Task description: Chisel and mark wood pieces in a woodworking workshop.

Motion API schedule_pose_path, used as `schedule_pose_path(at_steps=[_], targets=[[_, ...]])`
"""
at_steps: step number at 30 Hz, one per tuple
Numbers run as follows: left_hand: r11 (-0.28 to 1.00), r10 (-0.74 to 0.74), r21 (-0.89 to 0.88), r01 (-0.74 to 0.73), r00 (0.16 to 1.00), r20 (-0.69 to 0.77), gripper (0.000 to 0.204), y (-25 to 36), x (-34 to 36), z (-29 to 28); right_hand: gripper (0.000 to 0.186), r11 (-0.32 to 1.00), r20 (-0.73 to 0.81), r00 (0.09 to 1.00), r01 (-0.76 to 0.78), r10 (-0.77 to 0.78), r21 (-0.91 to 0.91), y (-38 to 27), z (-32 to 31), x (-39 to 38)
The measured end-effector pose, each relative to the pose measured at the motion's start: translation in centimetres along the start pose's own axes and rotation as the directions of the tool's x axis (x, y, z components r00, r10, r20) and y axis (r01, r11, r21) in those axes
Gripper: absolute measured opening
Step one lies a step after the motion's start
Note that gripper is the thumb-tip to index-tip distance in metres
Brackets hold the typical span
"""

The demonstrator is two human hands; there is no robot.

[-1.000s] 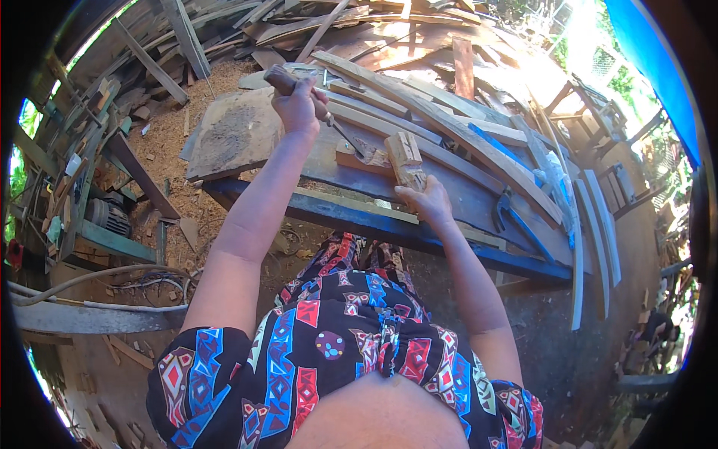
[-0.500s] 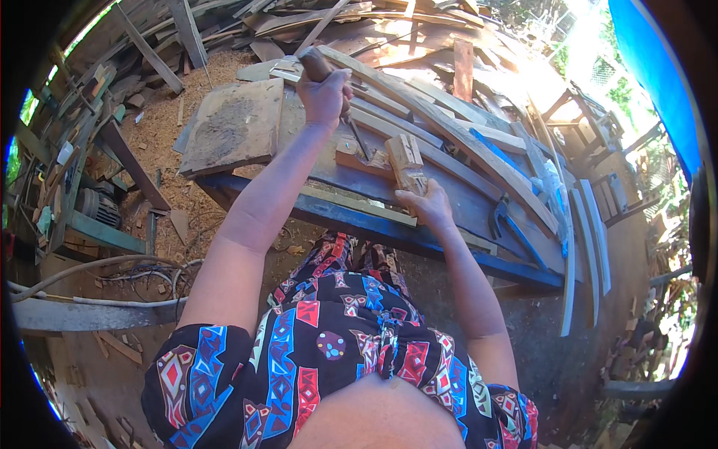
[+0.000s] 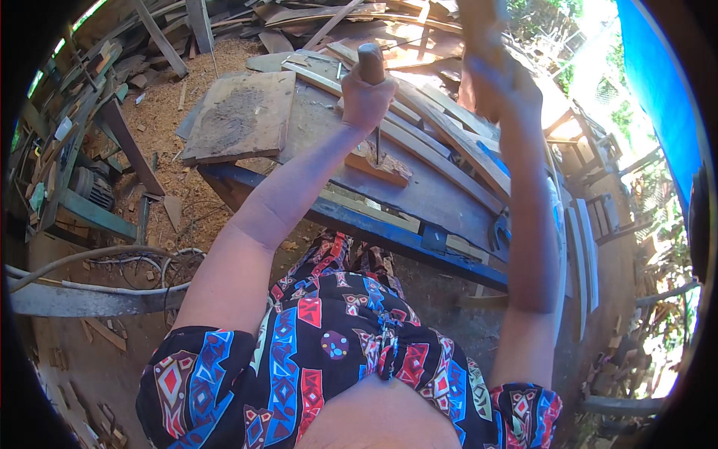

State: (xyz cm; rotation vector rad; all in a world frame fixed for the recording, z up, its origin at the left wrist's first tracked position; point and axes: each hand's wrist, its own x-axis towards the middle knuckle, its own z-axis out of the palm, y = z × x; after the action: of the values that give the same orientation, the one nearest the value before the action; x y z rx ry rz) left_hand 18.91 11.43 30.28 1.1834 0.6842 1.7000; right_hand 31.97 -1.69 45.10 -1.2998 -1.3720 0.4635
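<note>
My left hand point(image 3: 368, 105) is closed around the wooden handle point(image 3: 371, 63) of a chisel held upright. Its thin metal blade point(image 3: 378, 146) points down onto a short block of wood point(image 3: 383, 168) lying on the workbench point(image 3: 456, 200). High on the right, my right hand point(image 3: 517, 93) is raised and grips a wooden mallet point(image 3: 482, 37). Motion smears both the mallet and the fingers, and the mallet's top is cut off by the frame's edge.
A thick, stained board point(image 3: 243, 116) rests on the bench's left end. Long wooden strips point(image 3: 456, 142) lie along the far side. Near my right forearm a hammer point(image 3: 499, 232) is partly hidden. Sawdust point(image 3: 161, 123) covers the ground at left, beside a motor point(image 3: 91, 187).
My right hand has swung the mallet up and to the right from beside the block. My left hand and the chisel have shifted rightward, the chisel now more upright.
</note>
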Motion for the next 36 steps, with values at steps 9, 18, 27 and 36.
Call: schedule_pose_path(at_steps=[9,18,27,36], targets=[[0.995,0.083,0.056,-0.085,0.996,0.038,0.011,-1.7,0.1,1.6,0.042,0.775,0.371,0.902,0.068,0.221,-0.628,-1.7,0.8,6.0],[0.995,0.041,0.088,-0.052,0.991,0.129,0.017,-0.2,-0.9,2.3,0.042,0.817,0.457,0.848,0.053,0.267,-0.574,-2.0,2.0,3.3],[0.977,0.010,0.208,-0.043,0.988,0.156,0.023,0.6,-1.4,3.3,0.036,0.920,0.343,0.937,0.195,-0.072,-0.340,0.5,-0.7,4.6],[0.985,0.090,0.133,-0.112,0.983,0.161,0.015,-1.5,0.1,1.5,0.033,0.888,0.107,0.949,-0.233,0.298,-0.397,4.4,-1.3,3.0]])
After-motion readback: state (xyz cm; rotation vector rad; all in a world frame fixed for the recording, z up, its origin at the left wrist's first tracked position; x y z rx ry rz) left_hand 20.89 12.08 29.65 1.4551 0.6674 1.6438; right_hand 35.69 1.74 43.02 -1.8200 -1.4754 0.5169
